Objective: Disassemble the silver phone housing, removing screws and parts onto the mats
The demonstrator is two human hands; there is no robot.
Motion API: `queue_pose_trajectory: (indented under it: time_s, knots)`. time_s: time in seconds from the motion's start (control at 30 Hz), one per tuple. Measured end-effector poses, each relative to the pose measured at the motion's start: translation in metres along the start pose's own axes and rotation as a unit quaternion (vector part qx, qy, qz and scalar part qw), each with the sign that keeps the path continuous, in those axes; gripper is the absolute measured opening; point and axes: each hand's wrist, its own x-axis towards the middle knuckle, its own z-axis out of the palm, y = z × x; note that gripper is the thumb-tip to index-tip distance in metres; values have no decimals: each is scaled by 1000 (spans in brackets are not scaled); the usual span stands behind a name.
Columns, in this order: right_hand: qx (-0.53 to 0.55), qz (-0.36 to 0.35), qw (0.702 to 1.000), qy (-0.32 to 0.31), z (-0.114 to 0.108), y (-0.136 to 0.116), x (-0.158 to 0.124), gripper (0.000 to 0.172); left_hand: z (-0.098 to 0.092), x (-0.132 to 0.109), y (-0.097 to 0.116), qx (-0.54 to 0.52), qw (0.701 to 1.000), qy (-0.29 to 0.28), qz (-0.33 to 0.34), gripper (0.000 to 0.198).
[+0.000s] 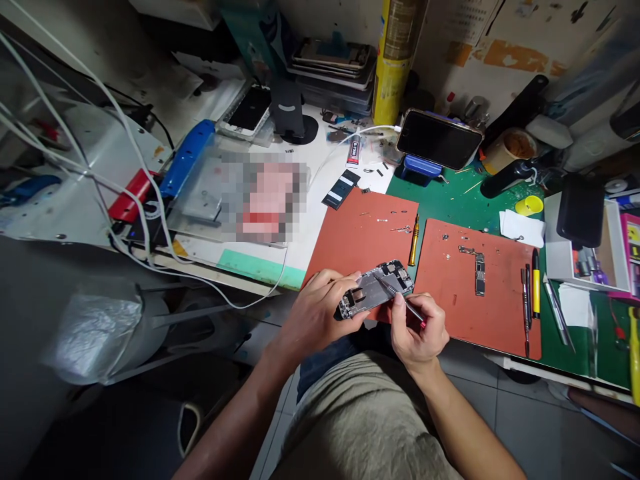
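Note:
My left hand (pixel 320 310) is closed around one end of an opened phone housing (pixel 369 291), which is tilted above the table's front edge. Its grey inner side faces up, with dark parts along both ends. Closed in a pinch, my right hand (pixel 423 327) holds slim metal tweezers (pixel 387 287) with a red rear end. Their pointed tip is over the inside of the housing; whether it touches cannot be made out. A brass-coloured screwdriver (pixel 414 241) lies just beyond my hands, between two orange-brown mats.
The right mat (pixel 450 313) bears a phone logic board (pixel 480 273), small parts and pen-like tools (pixel 527 307). Small bits lie on the left mat (pixel 345 233). Behind stands a dark-screened phone (pixel 440 139) on a blue holder. White cables (pixel 145 220) hang at left; a parts box (pixel 610 260) is at right.

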Motion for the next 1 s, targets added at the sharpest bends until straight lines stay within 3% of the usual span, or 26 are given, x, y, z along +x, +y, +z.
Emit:
queue_pose_trajectory:
  time_s: [0.47, 0.67, 1.0]
  knots:
    - [-2, -38, 999, 12, 1, -4, 5, 34, 1, 0, -1, -23, 1000, 1, -16, 41]
    - [-5, -118, 993, -24, -2, -10, 13, 34, 1, -1, -2, -20, 1000, -1, -17, 47]
    - [-30, -131, 990, -39, -3, -15, 14, 32, 2, -4, -6, -36, 999, -10, -32, 53]
